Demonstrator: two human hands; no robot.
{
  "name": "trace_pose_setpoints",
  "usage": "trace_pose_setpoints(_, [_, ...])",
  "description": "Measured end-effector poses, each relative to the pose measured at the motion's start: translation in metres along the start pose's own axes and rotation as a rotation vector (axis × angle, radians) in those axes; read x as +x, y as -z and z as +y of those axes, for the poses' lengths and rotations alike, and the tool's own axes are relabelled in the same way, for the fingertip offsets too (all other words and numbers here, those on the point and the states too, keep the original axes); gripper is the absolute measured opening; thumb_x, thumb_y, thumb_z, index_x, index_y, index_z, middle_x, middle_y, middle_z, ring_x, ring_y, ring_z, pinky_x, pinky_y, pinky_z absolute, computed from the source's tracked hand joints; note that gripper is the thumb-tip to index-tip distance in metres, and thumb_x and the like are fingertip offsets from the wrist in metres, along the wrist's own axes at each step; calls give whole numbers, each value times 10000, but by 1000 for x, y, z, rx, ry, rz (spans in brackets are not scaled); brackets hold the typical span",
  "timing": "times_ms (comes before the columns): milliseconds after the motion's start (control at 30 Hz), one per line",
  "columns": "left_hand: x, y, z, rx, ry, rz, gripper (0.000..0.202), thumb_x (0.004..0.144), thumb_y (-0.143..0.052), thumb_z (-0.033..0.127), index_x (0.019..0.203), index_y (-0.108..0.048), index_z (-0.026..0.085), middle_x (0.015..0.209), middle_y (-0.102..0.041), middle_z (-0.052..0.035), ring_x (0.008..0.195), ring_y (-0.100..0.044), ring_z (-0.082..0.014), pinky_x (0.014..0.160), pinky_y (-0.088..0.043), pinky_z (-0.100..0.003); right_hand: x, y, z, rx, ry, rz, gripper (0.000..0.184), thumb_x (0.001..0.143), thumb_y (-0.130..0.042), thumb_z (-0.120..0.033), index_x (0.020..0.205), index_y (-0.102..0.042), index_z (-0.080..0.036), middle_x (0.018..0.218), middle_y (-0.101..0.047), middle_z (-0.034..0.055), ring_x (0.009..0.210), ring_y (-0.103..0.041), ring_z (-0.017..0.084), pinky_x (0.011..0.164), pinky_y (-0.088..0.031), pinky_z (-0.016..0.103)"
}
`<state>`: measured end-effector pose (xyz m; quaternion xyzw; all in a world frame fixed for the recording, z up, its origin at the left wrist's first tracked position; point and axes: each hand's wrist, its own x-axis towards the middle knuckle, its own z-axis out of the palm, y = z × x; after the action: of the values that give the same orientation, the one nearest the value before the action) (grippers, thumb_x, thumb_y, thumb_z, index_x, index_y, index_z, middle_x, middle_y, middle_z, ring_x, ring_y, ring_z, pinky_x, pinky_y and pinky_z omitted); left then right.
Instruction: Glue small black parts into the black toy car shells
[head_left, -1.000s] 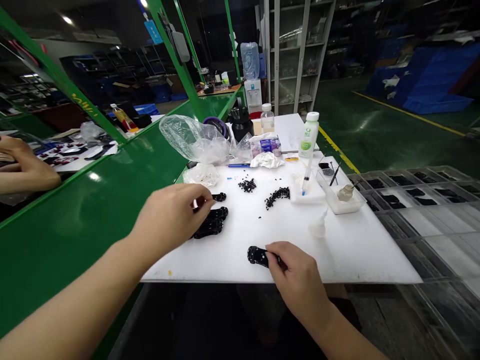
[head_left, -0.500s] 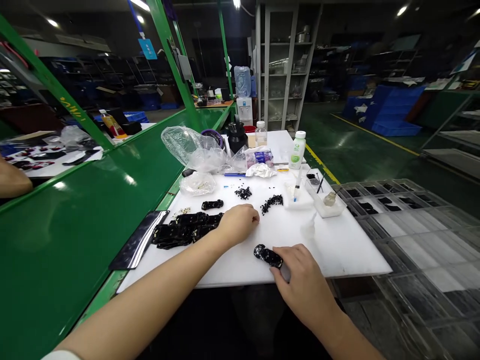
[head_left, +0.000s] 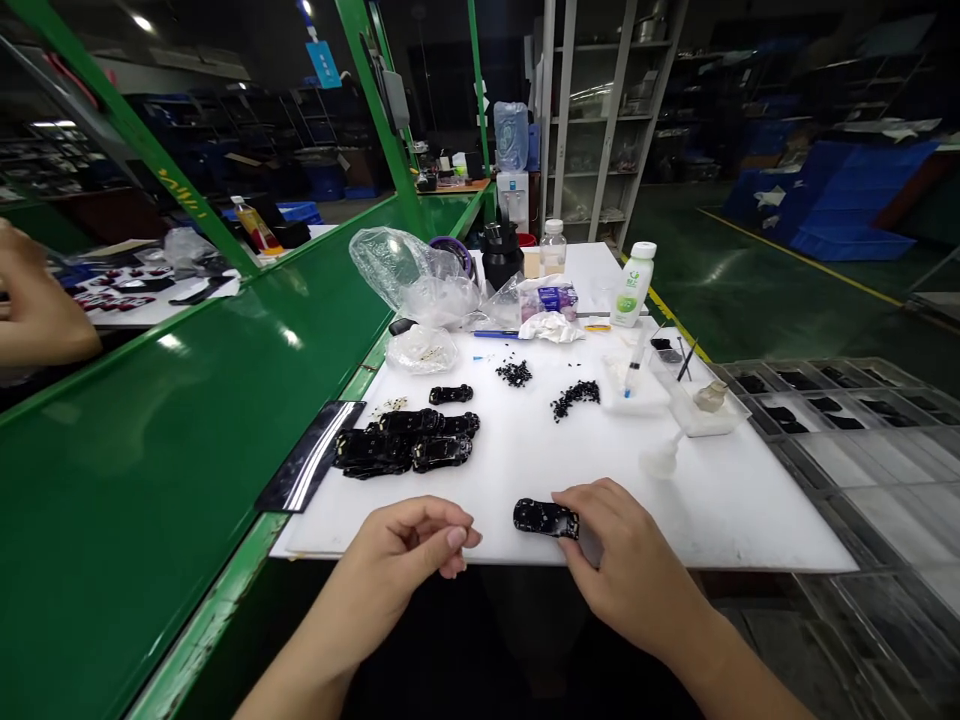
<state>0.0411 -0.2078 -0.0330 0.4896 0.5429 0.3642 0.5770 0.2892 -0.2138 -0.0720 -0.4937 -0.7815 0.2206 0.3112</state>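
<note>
My right hand [head_left: 619, 545] grips one end of a black toy car chassis [head_left: 540, 518] between thumb and fingers, just above the front of the white board [head_left: 585, 470]. To its left, over the board's front edge, my left hand [head_left: 420, 545] has thumb and fingertips pinched together; whatever is between them is too small to make out. More black car chassis lie in a pile [head_left: 390, 445] on the left of the board, with a single chassis [head_left: 451, 394] behind. Two heaps of tiny black parts, one at the back [head_left: 514, 373] and one further right [head_left: 576, 399], lie beyond my hands.
A syringe [head_left: 634, 372] rests in a white foam tray [head_left: 637, 402]; a second tray [head_left: 709, 425] holds a small jar. Plastic bags [head_left: 420, 285], a blue pen [head_left: 496, 334] and a white bottle [head_left: 634, 285] stand behind. A green partition [head_left: 247, 400] borders the left, with another person's hand [head_left: 37, 300] beyond.
My left hand has drawn back from near the black parts to the front edge, its fingertips pinched. The right hand still holds the chassis, now turned more level. The view has shifted.
</note>
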Motion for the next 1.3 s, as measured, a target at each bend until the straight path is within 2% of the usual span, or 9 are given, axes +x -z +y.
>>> trace_pose_setpoints(200, [9,-20,-11,-502,140,5,174,669,-846,275,758,-727,183,725,-726,-38,543,-586,-82,546,-489,-186,0,-6,-7,-112,-70,-41,480,747,-553,-44,1206,-553,-184,1030,-547,69,1001,-516,245,923,-484,449])
trace_pose_setpoints(300, [13,-24,-13,-625,159,21,214,626,-875,273,742,-726,173,662,-699,-15,522,-571,-59,547,-488,-160,3,-9,-13,-103,-119,-67,497,722,-522,-9,1177,-580,-198,984,-523,57,903,-535,216,832,-511,407])
trace_pose_setpoints(400, [14,-23,-13,-665,174,18,234,576,-898,245,710,-721,170,628,-683,-4,508,-565,-58,531,-488,-160,5,-16,-20,-65,-155,-41,467,749,-493,8,1149,-593,-213,1005,-545,55,892,-549,207,806,-505,389])
trace_pose_setpoints(567, [9,-20,-8,-591,132,46,224,592,-886,262,732,-742,163,664,-706,-29,522,-569,-77,529,-491,-187,6,-26,-28,5,-136,62,199,899,-478,-121,954,-651,-202,892,-633,45,856,-564,218,782,-468,401])
trace_pose_setpoints(633, [6,-21,-5,-542,93,72,205,626,-868,284,740,-747,164,672,-706,-32,527,-556,-76,538,-478,-187,5,-22,-32,133,-203,93,163,918,-501,-191,904,-662,-207,849,-651,30,811,-583,199,740,-466,363])
trace_pose_setpoints(767, [2,-24,-2,-451,39,73,219,643,-851,333,731,-741,166,644,-687,-32,510,-515,-87,526,-441,-212,3,-5,-45,517,-397,12,155,901,-564,-329,843,-666,-229,727,-640,-13,703,-594,153,659,-462,279])
trace_pose_setpoints(867, [1,-26,-4,-402,1,25,226,690,-813,379,753,-734,177,659,-685,-36,538,-509,-106,551,-430,-235,2,5,-54,644,-403,-18,162,891,-575,-348,851,-672,-225,659,-603,-29,641,-571,130,619,-456,241])
trace_pose_setpoints(1067, [0,-28,-10,-255,-105,25,224,757,-749,416,799,-731,197,699,-690,-44,627,-520,-149,624,-429,-265,-3,11,-60,648,-376,3,175,880,-590,-315,964,-711,-220,798,-657,1,637,-573,122,584,-479,223])
trace_pose_setpoints(1300, [-4,-32,-4,-92,-107,68,171,787,-716,412,777,-741,243,726,-697,-32,701,-577,-182,695,-457,-275,-6,11,-60,683,-379,-17,225,890,-597,-325,1063,-712,-238,928,-689,25,653,-599,117,544,-511,199])
